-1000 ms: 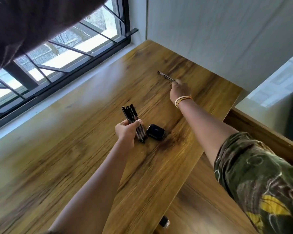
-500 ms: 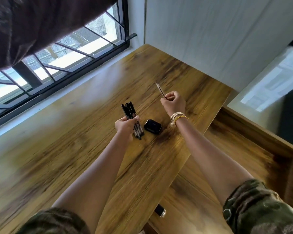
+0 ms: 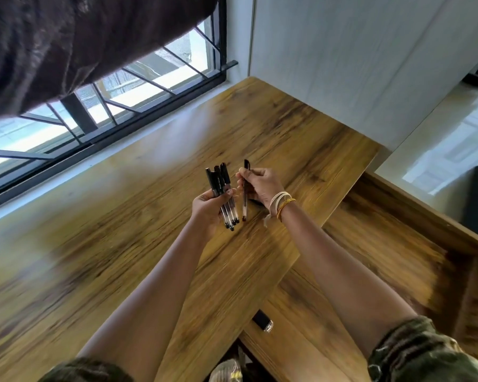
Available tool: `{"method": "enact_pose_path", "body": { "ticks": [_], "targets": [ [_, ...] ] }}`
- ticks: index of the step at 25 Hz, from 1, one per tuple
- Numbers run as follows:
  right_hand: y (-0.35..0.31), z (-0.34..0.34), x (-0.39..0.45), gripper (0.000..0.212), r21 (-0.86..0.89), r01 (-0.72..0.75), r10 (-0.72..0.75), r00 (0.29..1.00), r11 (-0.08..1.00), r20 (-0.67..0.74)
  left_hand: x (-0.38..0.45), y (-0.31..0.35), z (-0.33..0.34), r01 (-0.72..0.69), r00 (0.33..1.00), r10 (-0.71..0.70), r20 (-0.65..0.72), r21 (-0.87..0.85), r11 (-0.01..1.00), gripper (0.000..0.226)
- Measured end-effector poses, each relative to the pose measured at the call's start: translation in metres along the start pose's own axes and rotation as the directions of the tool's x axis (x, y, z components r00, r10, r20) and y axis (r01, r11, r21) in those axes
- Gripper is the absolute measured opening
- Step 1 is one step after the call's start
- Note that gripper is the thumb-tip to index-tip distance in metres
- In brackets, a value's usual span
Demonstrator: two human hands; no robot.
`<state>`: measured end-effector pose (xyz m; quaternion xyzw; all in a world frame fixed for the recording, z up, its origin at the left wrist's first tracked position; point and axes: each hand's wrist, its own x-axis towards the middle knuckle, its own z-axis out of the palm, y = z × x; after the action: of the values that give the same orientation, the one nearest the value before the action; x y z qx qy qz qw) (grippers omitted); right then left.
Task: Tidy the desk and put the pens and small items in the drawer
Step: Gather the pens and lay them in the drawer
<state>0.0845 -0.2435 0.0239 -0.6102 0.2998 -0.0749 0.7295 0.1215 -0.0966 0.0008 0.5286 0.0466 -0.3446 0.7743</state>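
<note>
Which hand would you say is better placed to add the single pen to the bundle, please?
The right hand, probably. It pinches the single pen upright, right beside the bundle that the left hand grips, so a short sideways move should slip it in.

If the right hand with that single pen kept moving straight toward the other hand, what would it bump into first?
Most likely the bunch of pens gripped in the left hand. The right hand holds its single pen just beside them; depth is hard to judge.
</note>
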Motion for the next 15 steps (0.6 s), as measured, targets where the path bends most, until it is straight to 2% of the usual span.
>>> {"method": "enact_pose_path", "body": {
  "ticks": [4,8,12,15],
  "targets": [
    [0.006,0.024,-0.011,0.019,-0.191,0.032,-0.065,0.984,0.981,-0.166,-0.011,0.001,0.001,-0.014,1.0,0.014,-0.013,-0.002,1.0,0.019],
    [0.01,0.041,-0.017,0.018,-0.078,-0.002,-0.02,0.959,0.997,-0.284,-0.019,0.0,0.001,0.026,0.999,-0.025,-0.027,0.043,0.999,0.011],
    [0.007,0.052,-0.021,0.019,-0.068,-0.016,-0.004,0.957,0.998,-0.29,-0.024,0.001,-0.001,0.04,0.998,-0.04,-0.042,0.005,0.999,0.017],
    [0.003,0.053,-0.029,0.026,-0.071,-0.014,-0.002,0.976,0.997,-0.22,-0.028,0.004,-0.008,0.038,0.998,-0.038,-0.057,-0.001,0.999,0.013]
  ]
}}
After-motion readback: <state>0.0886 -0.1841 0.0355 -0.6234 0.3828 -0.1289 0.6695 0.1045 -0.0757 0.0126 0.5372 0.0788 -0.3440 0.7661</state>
